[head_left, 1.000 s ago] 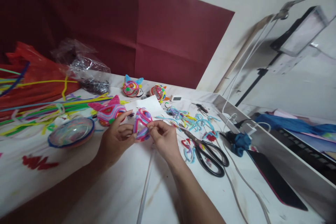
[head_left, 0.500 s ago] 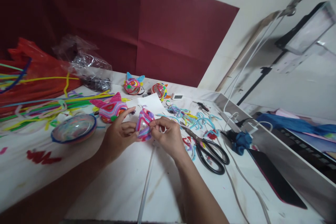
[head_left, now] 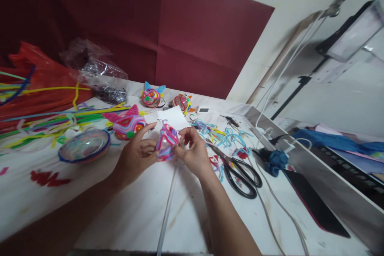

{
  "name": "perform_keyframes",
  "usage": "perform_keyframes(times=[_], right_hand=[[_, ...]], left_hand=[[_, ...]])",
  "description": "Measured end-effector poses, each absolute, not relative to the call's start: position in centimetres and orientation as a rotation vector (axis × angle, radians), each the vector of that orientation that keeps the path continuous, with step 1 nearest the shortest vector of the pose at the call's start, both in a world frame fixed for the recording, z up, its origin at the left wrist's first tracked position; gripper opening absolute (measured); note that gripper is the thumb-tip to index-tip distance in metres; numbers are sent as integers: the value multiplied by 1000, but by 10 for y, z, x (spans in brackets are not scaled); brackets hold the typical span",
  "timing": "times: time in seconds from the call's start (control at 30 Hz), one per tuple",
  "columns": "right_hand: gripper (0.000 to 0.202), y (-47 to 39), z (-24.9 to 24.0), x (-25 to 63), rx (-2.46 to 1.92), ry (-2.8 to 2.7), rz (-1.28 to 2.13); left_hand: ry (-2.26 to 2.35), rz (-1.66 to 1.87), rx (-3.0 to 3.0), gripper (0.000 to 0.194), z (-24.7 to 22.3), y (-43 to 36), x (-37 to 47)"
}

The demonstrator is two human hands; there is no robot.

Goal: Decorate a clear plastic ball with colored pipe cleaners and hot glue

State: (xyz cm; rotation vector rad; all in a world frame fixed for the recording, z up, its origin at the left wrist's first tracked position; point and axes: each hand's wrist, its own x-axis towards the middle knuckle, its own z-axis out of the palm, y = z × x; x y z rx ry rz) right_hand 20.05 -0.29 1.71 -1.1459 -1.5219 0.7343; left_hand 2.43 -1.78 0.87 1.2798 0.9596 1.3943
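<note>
A small craft piece [head_left: 167,143] with a clear base is covered in bands of pink, purple and red pipe cleaner. My left hand [head_left: 136,154] grips its left and lower edge, thumb raised away from the other fingers. At its right edge, the curled fingers and thumb of my right hand [head_left: 193,151] are closed; a tiny part between them is hard to make out. Just behind my left hand sits a pink-eared pipe-cleaner mask [head_left: 124,124]. A clear bowl-like shell [head_left: 85,147] with a blue rim lies to the left.
Black-handled scissors [head_left: 237,172] lie right of my hands, beside tangled pipe-cleaner scraps [head_left: 229,136]. Two decorated masks stand behind, one blue-eared [head_left: 151,97]. White paper [head_left: 173,117] lies before them. Red fuzzy pieces [head_left: 49,179] are at left, a black phone-like slab [head_left: 315,204] at right.
My right hand has shifted slightly, its index finger lifting off the craft piece's face toward the right edge. The piece has turned a little in my left hand, which stays in place.
</note>
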Motion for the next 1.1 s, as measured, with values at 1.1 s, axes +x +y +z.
perform_keyframes(times=[1.1], right_hand=[[73, 5, 11, 222, -843, -1657, 1289]], left_hand=[[812, 1062, 1253, 110, 11, -17, 10]])
